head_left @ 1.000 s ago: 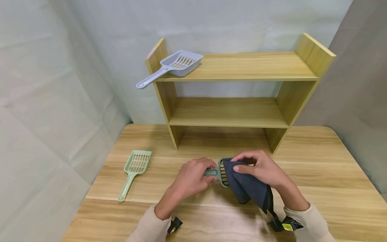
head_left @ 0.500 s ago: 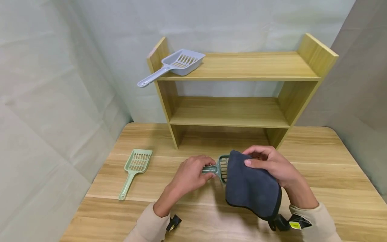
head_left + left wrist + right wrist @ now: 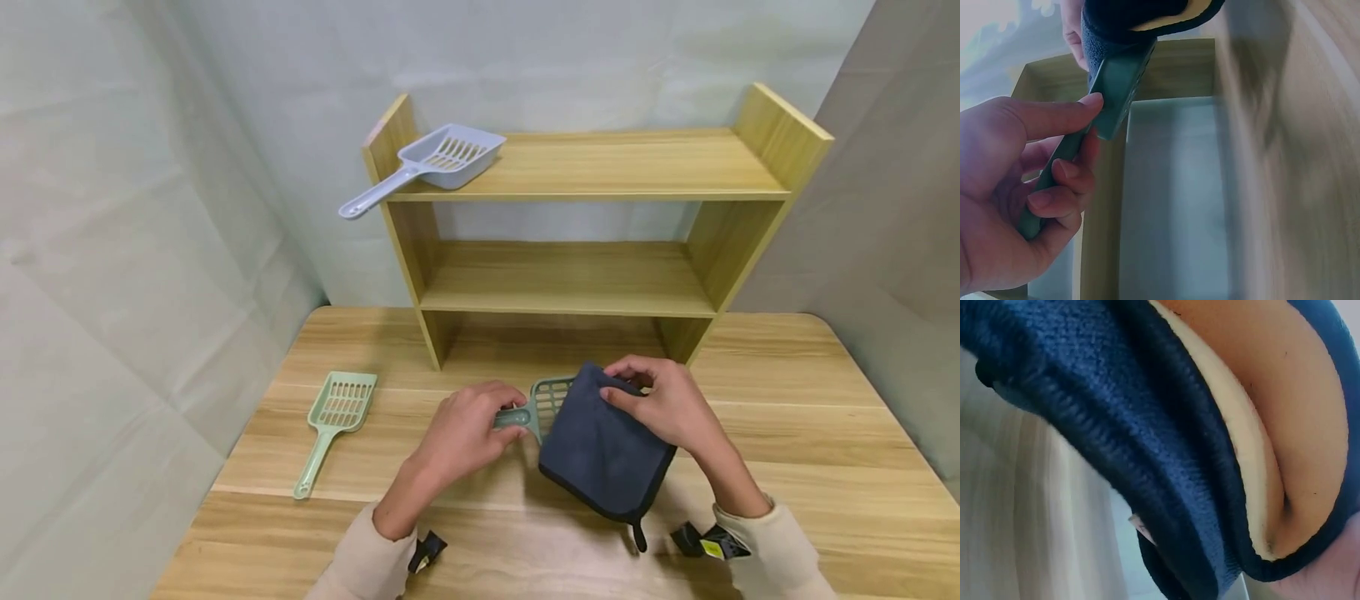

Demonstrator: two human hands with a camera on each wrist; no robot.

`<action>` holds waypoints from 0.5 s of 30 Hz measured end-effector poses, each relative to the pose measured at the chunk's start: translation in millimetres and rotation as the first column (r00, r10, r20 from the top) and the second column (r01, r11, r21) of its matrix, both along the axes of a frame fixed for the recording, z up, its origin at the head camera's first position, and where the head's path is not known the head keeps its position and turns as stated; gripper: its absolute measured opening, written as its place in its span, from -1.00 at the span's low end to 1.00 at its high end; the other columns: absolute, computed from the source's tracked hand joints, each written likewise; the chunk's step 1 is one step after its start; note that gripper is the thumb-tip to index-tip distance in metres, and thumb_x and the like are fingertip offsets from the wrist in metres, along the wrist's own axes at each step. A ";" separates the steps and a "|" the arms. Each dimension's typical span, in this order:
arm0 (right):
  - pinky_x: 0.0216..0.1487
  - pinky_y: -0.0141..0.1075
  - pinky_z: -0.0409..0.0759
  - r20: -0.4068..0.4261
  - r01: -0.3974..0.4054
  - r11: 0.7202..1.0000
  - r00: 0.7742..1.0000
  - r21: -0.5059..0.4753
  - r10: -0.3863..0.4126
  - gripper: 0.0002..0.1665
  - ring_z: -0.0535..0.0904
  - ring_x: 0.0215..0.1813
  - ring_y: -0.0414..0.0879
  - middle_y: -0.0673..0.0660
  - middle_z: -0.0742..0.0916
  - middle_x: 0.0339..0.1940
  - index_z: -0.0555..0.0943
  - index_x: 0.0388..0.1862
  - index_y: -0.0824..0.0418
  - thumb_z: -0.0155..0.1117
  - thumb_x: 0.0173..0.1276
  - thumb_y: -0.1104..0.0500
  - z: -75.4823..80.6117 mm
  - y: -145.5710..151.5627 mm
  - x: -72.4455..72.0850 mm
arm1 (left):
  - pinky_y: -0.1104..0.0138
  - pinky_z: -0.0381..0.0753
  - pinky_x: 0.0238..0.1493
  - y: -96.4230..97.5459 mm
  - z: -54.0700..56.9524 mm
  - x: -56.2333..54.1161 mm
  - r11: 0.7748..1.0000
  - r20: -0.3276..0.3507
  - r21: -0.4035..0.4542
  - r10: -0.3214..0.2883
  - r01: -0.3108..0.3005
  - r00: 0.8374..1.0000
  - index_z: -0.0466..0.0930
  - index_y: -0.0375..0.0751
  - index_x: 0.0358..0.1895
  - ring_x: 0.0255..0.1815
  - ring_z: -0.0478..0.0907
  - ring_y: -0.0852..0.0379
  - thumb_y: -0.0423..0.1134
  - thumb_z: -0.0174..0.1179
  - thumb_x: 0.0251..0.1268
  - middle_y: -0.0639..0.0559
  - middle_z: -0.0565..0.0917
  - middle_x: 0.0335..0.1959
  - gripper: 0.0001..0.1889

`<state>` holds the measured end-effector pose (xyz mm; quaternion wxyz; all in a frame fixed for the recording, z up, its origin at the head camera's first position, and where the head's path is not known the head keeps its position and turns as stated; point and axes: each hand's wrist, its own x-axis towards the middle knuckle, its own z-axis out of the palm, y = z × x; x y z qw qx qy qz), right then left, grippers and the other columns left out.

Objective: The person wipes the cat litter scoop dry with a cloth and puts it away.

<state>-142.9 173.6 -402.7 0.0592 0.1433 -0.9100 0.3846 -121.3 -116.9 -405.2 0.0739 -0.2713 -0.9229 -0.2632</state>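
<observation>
In the head view my left hand (image 3: 468, 429) grips the handle of a dark green slotted litter scoop (image 3: 549, 397), its basket pointing right. A dark blue cloth (image 3: 600, 454) with black edging and a hanging loop covers most of that basket. My right hand (image 3: 667, 402) pinches the cloth's upper edge between thumb and fingers. The left wrist view has the scoop's handle (image 3: 1066, 153) between thumb and curled fingers, its basket tilted up against the cloth (image 3: 1100, 53). Filling the right wrist view, the folded cloth (image 3: 1110, 394) shows a tan side.
A light green litter scoop (image 3: 341, 408) lies on the wooden table (image 3: 247, 533) at the left. Behind my hands stands a wooden shelf unit (image 3: 570, 279). On its top board sits a lavender litter scoop (image 3: 453, 158), handle jutting past the left front edge.
The cloth was bunched over the basket; it swung right and spread out, then came back left over the basket. The dark green scoop shifted slightly left and away from me.
</observation>
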 end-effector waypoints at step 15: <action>0.03 -0.10 0.73 0.027 -0.062 0.992 0.998 -0.112 0.065 -0.80 0.81 0.00 -0.02 0.01 0.89 -0.09 0.85 -0.08 0.01 0.59 0.36 0.23 -16.5 -24.3 5.5 | 0.36 0.58 -0.29 8.3 -6.8 -0.9 0.999 0.053 -0.028 -0.022 0.024 0.998 0.82 -0.06 -0.09 -0.29 0.64 0.23 -0.18 0.61 0.22 0.12 0.80 -0.18 -0.76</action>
